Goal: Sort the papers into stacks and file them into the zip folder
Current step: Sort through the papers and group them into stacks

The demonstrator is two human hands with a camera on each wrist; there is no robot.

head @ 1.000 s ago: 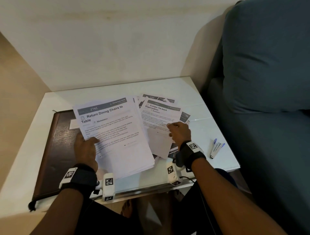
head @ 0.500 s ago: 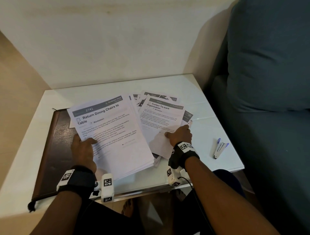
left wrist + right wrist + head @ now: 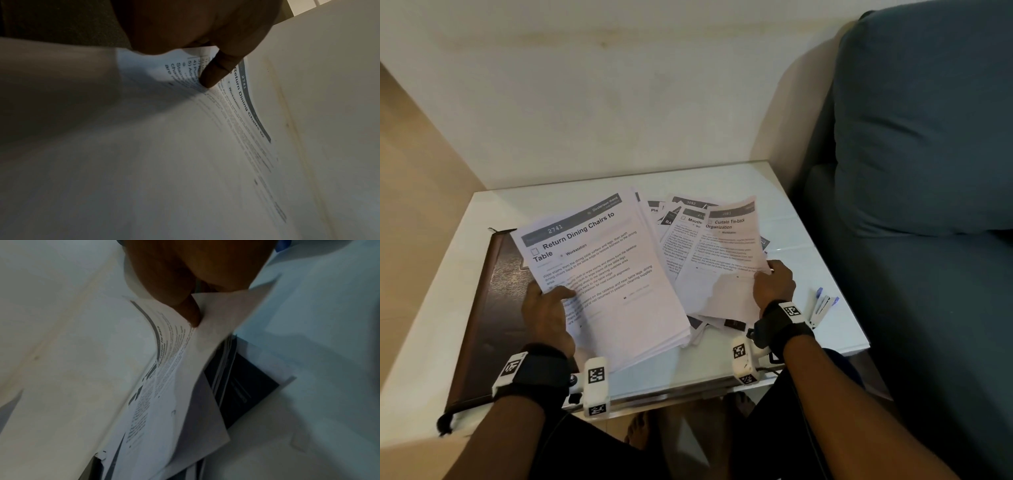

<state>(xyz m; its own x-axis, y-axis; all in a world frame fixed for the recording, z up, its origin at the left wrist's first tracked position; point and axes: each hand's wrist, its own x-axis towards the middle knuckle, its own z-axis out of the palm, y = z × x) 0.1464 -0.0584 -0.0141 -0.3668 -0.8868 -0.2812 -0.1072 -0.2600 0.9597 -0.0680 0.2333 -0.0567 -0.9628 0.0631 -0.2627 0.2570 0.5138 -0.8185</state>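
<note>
Two pens (image 3: 822,307) beside right hand (image 3: 774,286); sofa (image 3: 921,171) flanks table (image 3: 722,178) — nothing intervening.

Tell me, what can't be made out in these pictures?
- Folder: head view; the stack in the left hand covers most of it, so its zip is unseen.
- Lower loose papers: head view; the top sheet, pinched by the right hand, hides their titles.
- Sheet's small print: right wrist view, blurred.
- Left fingers: both views, under the stack.
</note>
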